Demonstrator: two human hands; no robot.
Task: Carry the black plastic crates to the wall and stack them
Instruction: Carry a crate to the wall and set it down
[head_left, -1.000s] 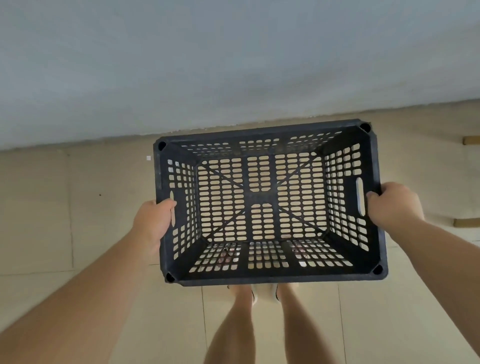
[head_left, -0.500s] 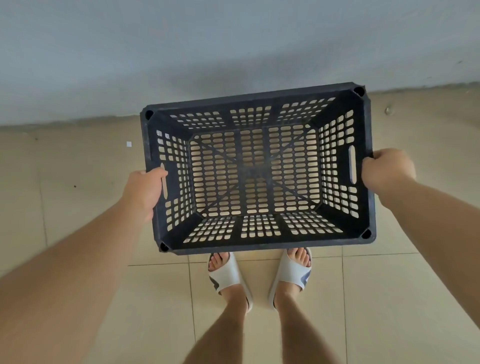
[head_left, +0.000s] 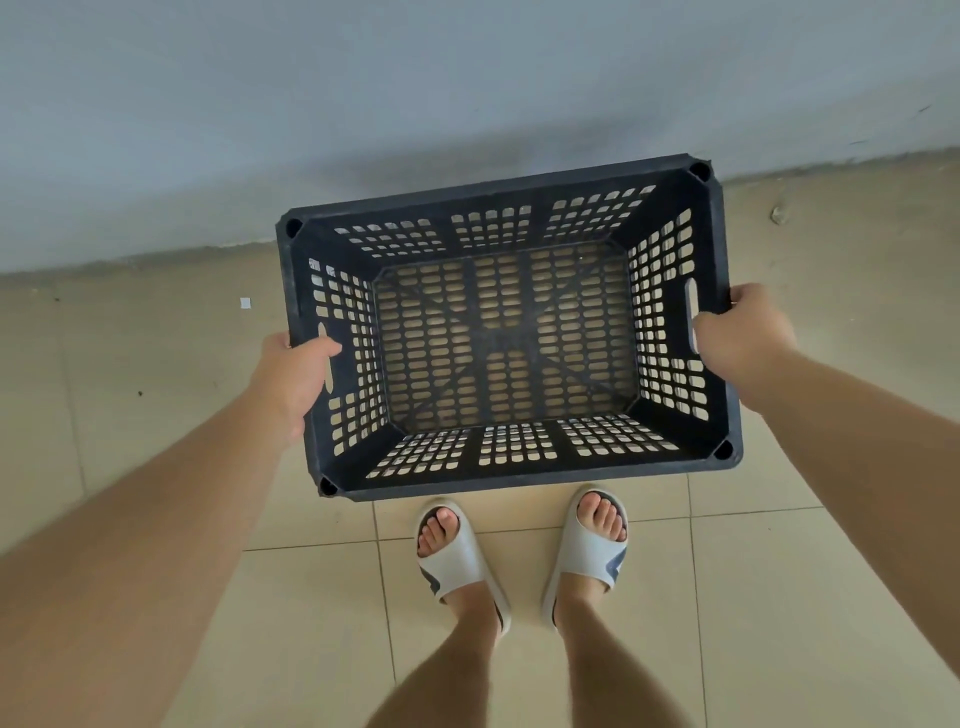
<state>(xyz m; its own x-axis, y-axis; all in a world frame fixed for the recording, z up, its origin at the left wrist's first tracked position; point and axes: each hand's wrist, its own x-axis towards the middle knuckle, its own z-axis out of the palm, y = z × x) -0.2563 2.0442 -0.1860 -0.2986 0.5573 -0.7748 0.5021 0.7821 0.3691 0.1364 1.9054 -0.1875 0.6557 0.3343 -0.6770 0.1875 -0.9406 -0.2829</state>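
Nearest, two feet in white sandals (head_left: 462, 566) stand on the tiled floor (head_left: 753, 597), below and between the two hands. Just beyond the toes the black crate (head_left: 519, 480) is held between the hands, open side up. Its long axis runs from the left hand to the right, skewed so the right end lies farther off. It is a rectangular plastic box, its walls and bottom pierced with rows of slots, with crossed ribs on the bottom and a round socket in each rim corner. The left hand (head_left: 293, 374) grips the left short wall at its handle slot, thumb hooked inside. The right hand (head_left: 743, 332) is curled round the right wall's rim beside its slot. Past both hands, the far rim reaches the foot of the pale wall (head_left: 363, 104); contact cannot be judged.
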